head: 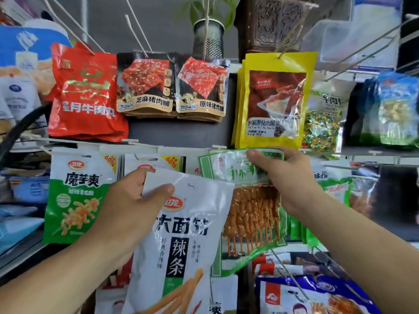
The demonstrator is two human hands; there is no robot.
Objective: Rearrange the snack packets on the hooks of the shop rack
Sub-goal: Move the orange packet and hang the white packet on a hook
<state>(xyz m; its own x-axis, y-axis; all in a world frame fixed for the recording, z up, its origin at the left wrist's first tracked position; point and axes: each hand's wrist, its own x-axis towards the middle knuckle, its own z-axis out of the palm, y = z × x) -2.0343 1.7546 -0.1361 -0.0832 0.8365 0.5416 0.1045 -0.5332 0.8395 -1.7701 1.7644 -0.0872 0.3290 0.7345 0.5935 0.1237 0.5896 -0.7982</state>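
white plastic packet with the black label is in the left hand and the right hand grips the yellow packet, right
No: the head view shows the right hand gripping the green-edged clear packet of skewers, not the yellow packet hanging above it. The left hand does hold the white plastic packet.

Mesh plant pot [208, 38], carved wooden object [276, 21]

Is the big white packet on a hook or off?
Off. The left hand grips the white packet by its top corner; no hook passes through its hang hole.
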